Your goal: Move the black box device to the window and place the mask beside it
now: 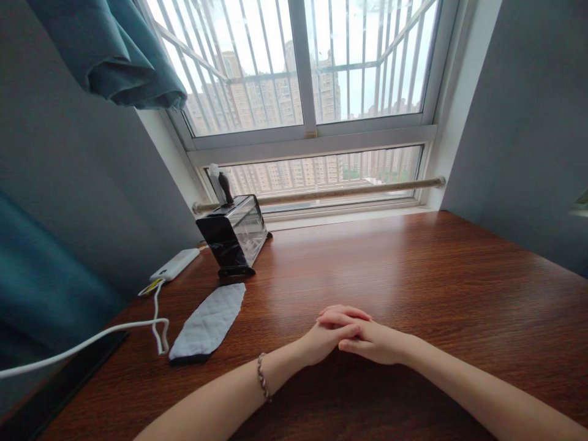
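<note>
Near the front of the brown wooden table, my left hand [324,340] and my right hand [381,340] are clasped together. The left fingers lie across the back of the right hand, and both thumbs rest close to each other on the near side. Most of the right fingers are hidden beneath the left hand. No object shows between them. A braided bracelet [263,378] circles my left wrist. To the left of the hands lies a long, light grey quilted cloth piece [209,321] with a dark edge.
A black box with clear sides [234,236] stands at the back left, a dark handle [225,187] sticking up from it. Beside it lies a white device [174,264] with a white cable [82,349]. The wooden tabletop [367,269] reaches a barred window [316,131].
</note>
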`<state>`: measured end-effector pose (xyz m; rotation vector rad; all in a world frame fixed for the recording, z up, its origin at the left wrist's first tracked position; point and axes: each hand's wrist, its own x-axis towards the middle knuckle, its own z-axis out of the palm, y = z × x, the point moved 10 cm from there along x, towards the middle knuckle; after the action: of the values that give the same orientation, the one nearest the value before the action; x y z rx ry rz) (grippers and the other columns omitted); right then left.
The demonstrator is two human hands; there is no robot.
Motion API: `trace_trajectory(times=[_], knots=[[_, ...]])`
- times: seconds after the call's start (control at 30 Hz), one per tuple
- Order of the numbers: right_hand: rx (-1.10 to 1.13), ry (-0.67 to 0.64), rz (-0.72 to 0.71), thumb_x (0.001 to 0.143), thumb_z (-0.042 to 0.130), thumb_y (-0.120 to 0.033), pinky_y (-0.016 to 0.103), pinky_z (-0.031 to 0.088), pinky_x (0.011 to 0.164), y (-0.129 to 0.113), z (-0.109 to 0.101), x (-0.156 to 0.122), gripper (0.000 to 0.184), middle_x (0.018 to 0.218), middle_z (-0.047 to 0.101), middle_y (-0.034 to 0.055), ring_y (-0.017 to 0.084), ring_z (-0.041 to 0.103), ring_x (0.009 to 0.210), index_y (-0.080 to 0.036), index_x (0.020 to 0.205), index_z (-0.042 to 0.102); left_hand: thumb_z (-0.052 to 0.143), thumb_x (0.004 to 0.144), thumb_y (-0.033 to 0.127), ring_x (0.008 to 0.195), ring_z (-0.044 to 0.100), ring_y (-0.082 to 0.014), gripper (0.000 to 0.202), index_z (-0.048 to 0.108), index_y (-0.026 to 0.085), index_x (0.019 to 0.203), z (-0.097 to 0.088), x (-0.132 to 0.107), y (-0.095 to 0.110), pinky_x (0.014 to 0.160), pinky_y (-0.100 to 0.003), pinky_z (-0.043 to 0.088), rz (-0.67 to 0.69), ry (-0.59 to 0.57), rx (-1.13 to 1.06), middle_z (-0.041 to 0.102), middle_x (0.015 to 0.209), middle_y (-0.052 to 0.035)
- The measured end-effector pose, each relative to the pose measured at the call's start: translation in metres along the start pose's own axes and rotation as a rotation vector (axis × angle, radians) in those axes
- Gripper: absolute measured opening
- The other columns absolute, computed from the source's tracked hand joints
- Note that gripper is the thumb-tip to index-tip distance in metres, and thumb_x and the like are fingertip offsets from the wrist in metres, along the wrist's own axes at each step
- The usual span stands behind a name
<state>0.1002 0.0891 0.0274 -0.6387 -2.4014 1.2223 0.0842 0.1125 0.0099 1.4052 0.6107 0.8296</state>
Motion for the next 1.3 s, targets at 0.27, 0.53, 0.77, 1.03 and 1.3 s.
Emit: trace_trajectory(times=[0.27,0.53,0.77,1.03,1.3], knots=[[0.001,0.005,0.011,0.09,0.043,-0.045,0.037,0.026,0.108,0.0019,-0.0001,0.0003,0.053,0.144,0.034,0.0072,0.023,0.031,0.132,-0.025,0.138,0.034,0.063,0.078,0.024,0.104,0.054,-0.0276,0.021,0.069,0.021,0.099,-0.0024,-0.0002,-0.0025,0.088,-0.042,0.044,0.004,0.012,0.009,0.06,0.105,-0.0076],[0.008,0.005,0.001,0.09,0.043,-0.045,0.036,0.026,0.108,0.0025,0.0002,0.0004,0.053,0.144,0.034,0.0074,0.023,0.031,0.132,-0.024,0.138,0.035,0.063,0.078,0.024,0.105,0.053,-0.0279,0.021,0.068,0.021,0.099,-0.0009,0.0,-0.0034,0.088,-0.042,0.044,0.002,0.0,-0.016,0.06,0.106,-0.0079],[0.016,0.004,0.005,0.09,0.043,-0.043,0.037,0.026,0.108,0.0008,-0.0004,0.0004,0.052,0.144,0.034,0.0075,0.023,0.032,0.131,-0.024,0.138,0.034,0.064,0.078,0.024,0.104,0.054,-0.0277,0.022,0.069,0.02,0.099,-0.0022,-0.0004,-0.0008,0.087,-0.041,0.044,0.005,0.012,0.016,0.06,0.105,-0.008],[0.026,-0.004,0.015,0.09,0.044,-0.043,0.035,0.028,0.107,0.0021,0.0002,-0.0005,0.052,0.143,0.034,0.0074,0.022,0.032,0.131,-0.025,0.137,0.035,0.063,0.078,0.024,0.103,0.054,-0.027,0.022,0.069,0.02,0.099,-0.001,0.0002,0.004,0.087,-0.04,0.044,0.014,0.013,0.023,0.06,0.104,-0.008],[0.029,-0.002,0.021,0.09,0.044,-0.044,0.037,0.028,0.107,0.0032,0.0004,0.0011,0.052,0.143,0.035,0.0076,0.022,0.032,0.131,-0.025,0.137,0.035,0.063,0.078,0.024,0.104,0.054,-0.0278,0.022,0.068,0.02,0.099,0.0001,0.0002,0.0018,0.088,-0.042,0.044,0.009,0.004,-0.001,0.06,0.105,-0.0083]])
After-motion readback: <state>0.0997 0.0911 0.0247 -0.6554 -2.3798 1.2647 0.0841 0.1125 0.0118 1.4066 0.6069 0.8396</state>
